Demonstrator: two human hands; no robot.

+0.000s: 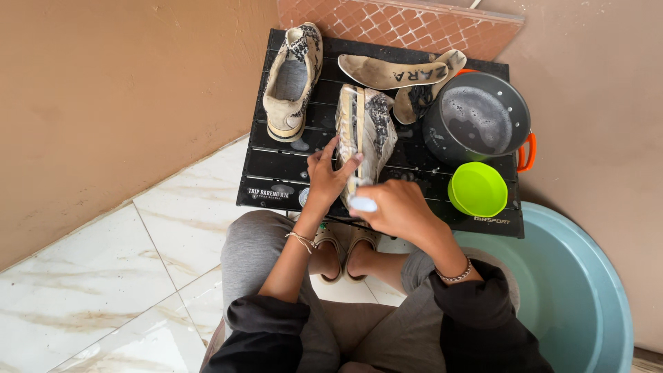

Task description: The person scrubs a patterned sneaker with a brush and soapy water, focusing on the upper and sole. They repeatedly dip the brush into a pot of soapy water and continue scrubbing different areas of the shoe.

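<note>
Head view shows the left hand (327, 176) gripping a worn sneaker (366, 131) tipped on its side on the black slatted counter (276, 169). The right hand (397, 207) is closed around a pale brush (362, 204) at the sneaker's near end. A second sneaker (293, 79), insoles (390, 71), a grey pot (476, 117) and a green bowl (478, 188) sit nearby.
</note>
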